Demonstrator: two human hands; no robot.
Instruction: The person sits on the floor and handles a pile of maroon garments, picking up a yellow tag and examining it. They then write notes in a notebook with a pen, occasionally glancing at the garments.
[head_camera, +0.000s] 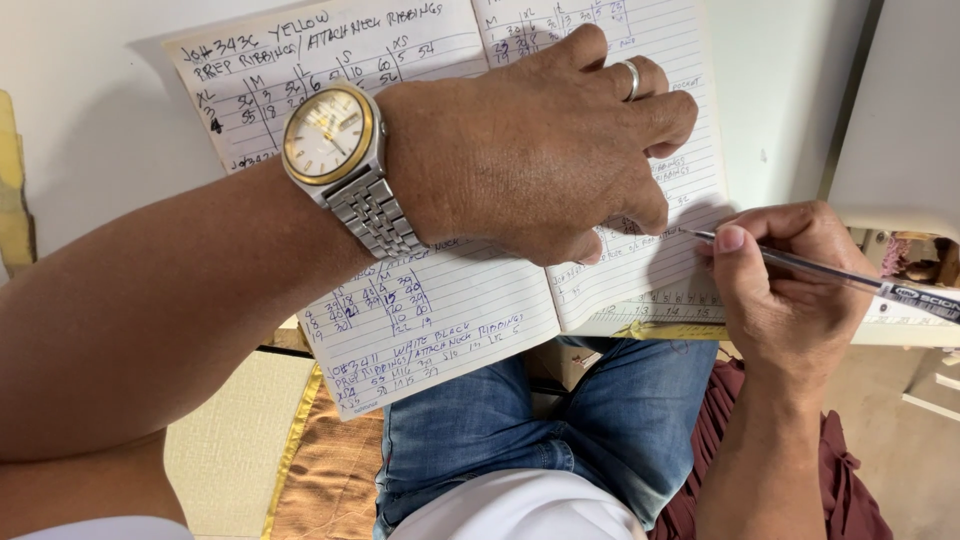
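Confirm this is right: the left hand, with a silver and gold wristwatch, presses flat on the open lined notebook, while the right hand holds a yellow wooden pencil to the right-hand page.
Not quite. In the head view the right hand holds a slim silver-grey metal pen, not a yellow wooden pencil. The rest stands: the left hand, with the silver and gold wristwatch, presses on the open lined notebook.

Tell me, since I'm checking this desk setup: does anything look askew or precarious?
The open lined notebook sits askew, its near corner overhanging the white table edge above the lap. The left hand presses it flat; the right hand writes with a slim pen.
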